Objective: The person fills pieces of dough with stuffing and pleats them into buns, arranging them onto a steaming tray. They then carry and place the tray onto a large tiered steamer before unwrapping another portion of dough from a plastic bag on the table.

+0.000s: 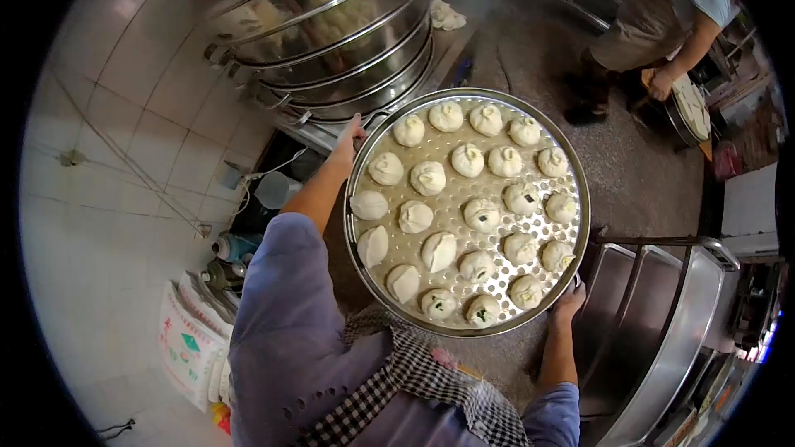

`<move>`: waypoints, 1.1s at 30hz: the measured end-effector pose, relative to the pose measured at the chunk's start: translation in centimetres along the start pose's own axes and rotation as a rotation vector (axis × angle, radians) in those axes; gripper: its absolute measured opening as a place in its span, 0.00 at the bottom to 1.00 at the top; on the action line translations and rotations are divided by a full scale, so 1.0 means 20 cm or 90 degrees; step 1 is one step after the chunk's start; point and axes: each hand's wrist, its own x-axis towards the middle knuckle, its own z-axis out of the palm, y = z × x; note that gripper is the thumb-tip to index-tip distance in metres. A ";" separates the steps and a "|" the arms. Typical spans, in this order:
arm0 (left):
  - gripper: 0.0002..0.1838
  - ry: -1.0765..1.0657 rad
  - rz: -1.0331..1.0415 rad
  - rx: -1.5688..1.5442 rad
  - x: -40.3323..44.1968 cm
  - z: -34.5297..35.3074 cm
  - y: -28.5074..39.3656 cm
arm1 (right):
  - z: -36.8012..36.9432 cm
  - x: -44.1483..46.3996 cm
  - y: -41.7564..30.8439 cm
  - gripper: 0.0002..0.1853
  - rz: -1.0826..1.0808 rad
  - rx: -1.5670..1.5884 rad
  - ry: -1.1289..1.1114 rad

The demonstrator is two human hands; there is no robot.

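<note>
A large round metal steamer tray (467,250) with a perforated base hangs in front of my body, between both hands. Several pale dough buns (428,178) lie spread over it, most pleated and round, a few long and folded. My left hand (351,139) is closed on the handle at the tray's upper left rim. At the lower right rim, my right hand (569,300) grips the other side, its fingers partly hidden under the edge.
Stacked metal steamers (331,41) stand at the upper left beside a tiled wall (116,141). A metal rack (671,323) is at the lower right. Another person (662,16) bends over a round tray (689,109) at the upper right. Printed sacks (189,346) lean at lower left.
</note>
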 end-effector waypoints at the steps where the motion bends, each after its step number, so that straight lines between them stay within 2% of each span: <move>1: 0.27 0.006 -0.004 0.006 -0.02 0.03 -0.01 | -0.02 -0.01 0.01 0.12 0.009 0.015 0.000; 4: 0.27 0.030 -0.014 0.001 -0.08 0.09 -0.02 | -0.07 -0.07 -0.06 0.12 0.035 0.027 -0.002; 5: 0.27 0.039 -0.011 -0.009 -0.10 0.11 -0.03 | -0.05 -0.06 0.03 0.12 0.086 0.103 -0.019; 6: 0.27 0.044 -0.005 -0.017 -0.10 0.12 -0.02 | -0.03 -0.07 0.12 0.11 0.075 0.098 -0.006; 8: 0.26 0.011 -0.001 0.012 -0.13 0.12 0.00 | -0.01 -0.14 0.10 0.10 0.090 0.256 -0.033; 12: 0.40 -0.062 0.081 0.068 -0.21 -0.01 0.13 | 0.16 -0.04 0.07 0.10 0.100 0.288 -0.051; 14: 0.38 0.050 0.136 -0.028 -0.49 -0.10 0.11 | 0.15 -0.05 0.09 0.10 0.124 0.418 -0.085; 15: 0.40 0.132 0.134 -0.155 -0.54 -0.17 0.10 | 0.08 -0.09 -0.02 0.10 0.079 0.471 -0.131; 16: 0.42 0.220 0.121 -0.269 -0.60 -0.25 0.14 | 0.10 -0.10 0.06 0.10 0.161 0.443 -0.125; 18: 0.43 0.290 0.165 -0.412 -0.71 -0.32 0.15 | 0.13 -0.07 0.07 0.11 0.161 0.490 -0.155; 20: 0.43 0.251 0.263 -0.418 -0.75 -0.42 0.12 | 0.14 -0.06 0.09 0.11 0.158 0.505 -0.173; 22: 0.43 0.251 0.298 -0.460 -0.85 -0.39 0.14 | 0.14 -0.03 0.17 0.11 0.178 0.477 -0.184; 26: 0.46 0.354 0.236 -0.524 -0.65 -0.41 0.22 | 0.13 -0.06 0.12 0.11 0.173 0.476 -0.197; 29: 0.45 0.337 0.222 -0.599 -0.40 -0.54 0.25 | 0.13 -0.07 0.09 0.11 0.188 0.468 -0.208; 31: 0.41 0.414 0.201 -0.622 -0.34 -0.42 0.29 | 0.11 -0.09 0.09 0.11 0.192 0.488 -0.202; 33: 0.38 0.480 0.178 -0.603 -0.20 -0.47 0.24 | 0.04 -0.11 0.02 0.13 0.208 0.448 -0.193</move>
